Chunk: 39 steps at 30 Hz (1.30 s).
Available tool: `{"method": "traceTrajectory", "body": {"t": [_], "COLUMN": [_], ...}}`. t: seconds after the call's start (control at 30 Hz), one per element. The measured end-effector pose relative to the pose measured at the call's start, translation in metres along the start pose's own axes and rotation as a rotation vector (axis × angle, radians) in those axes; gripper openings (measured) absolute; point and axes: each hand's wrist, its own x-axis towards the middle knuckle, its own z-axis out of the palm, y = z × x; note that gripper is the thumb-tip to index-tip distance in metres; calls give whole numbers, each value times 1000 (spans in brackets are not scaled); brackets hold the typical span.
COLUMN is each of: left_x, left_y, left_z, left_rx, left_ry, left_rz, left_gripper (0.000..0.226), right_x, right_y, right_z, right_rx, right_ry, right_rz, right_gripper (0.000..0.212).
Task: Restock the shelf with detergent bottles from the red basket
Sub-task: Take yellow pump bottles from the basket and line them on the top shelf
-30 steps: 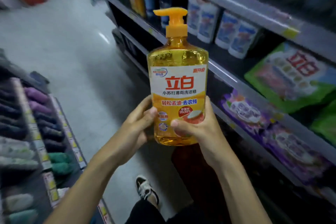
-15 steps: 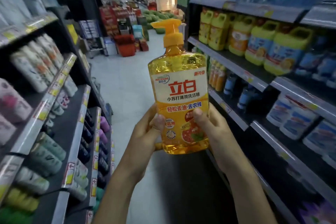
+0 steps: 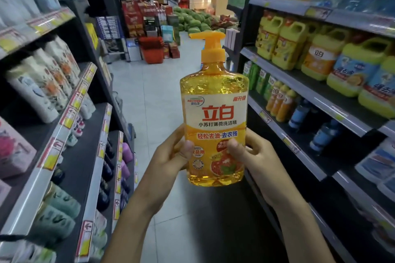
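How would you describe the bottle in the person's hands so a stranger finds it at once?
In the middle of the aisle, the left hand and right hand hold one upright bottle. Only it has an orange pump and clear golden liquid; the yellow jugs on the right rack have handles instead.

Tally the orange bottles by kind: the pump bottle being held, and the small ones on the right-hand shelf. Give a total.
Orange pump bottle, gripped by the left hand and the right hand: 1
Small orange bottles, side by side on the right-hand shelf: 3
Total: 4
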Motion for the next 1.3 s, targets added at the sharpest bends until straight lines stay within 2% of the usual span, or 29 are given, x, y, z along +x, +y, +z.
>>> {"method": "traceTrajectory", "body": {"t": [0.1, 0.23, 0.4, 0.6, 0.77, 0.93, 1.03, 1.1, 1.2, 1.3], "left_x": [34, 88, 174, 273, 339, 419, 477, 515, 576, 642], "left_y": [-6, -13, -12, -23, -41, -58, -64, -67, -64, -58], "left_z": [-15, -38, -73, -94, -113, -143, -163, -178, -194, -195], "left_rx": [39, 85, 156, 142, 127, 120, 123, 124, 101, 63], "left_ry": [-15, 17, 88, 78, 60, 3, -20, -44, -120, -214], "left_rz": [0, -11, -20, -13, -24, -40, -19, -6, 21, 48], "left_gripper": [48, 45, 31, 57, 49, 63, 49, 47, 57, 53], "right_x": [38, 103, 207, 310, 371, 443, 493, 528, 577, 615], "right_y": [10, 27, 47, 55, 71, 84, 90, 88, 80, 66], "right_z": [-2, -5, -10, -40, -51, -58, -63, -65, -69, -85], "right_rx": [29, 91, 102, 67, 59, 7, -35, -65, -125, -178], "right_ry": [12, -8, -30, -52, -43, 10, 60, 100, 202, 319], "right_rz": [-8, -10, -41, -56, -30, -17, -18, -10, 1, 10], "right_gripper": [70, 53, 51, 49, 49, 62, 64, 60, 45, 50]}}
